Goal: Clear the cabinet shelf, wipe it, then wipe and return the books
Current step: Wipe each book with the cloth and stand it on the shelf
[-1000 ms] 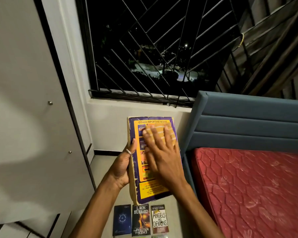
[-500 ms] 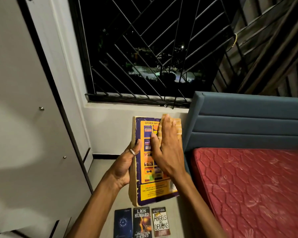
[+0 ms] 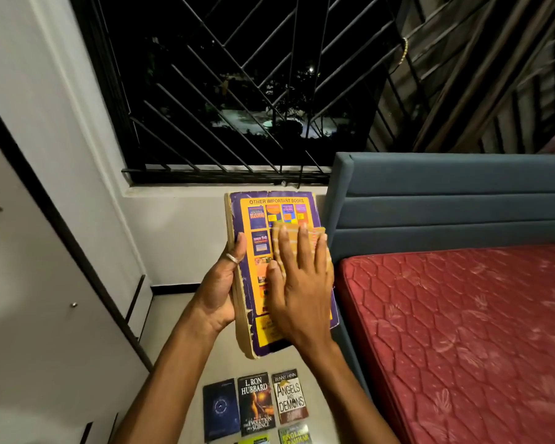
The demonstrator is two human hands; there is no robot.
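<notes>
I'm mid-wipe: my left hand grips the spine edge of the thick purple-and-yellow book, holding it up above the floor, while my right hand lies flat, fingers straight, pressing an orange striped cloth on its back cover. Paperbacks lie on the floor below, none shelved yet. I judge returning them all remains.

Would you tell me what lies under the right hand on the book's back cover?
A folded yellow striped cloth lies under the right hand, pressed flat against the thick purple-and-yellow book. Only its top edge shows past the fingertips; the rest, and the cover beneath, is hidden.
</notes>
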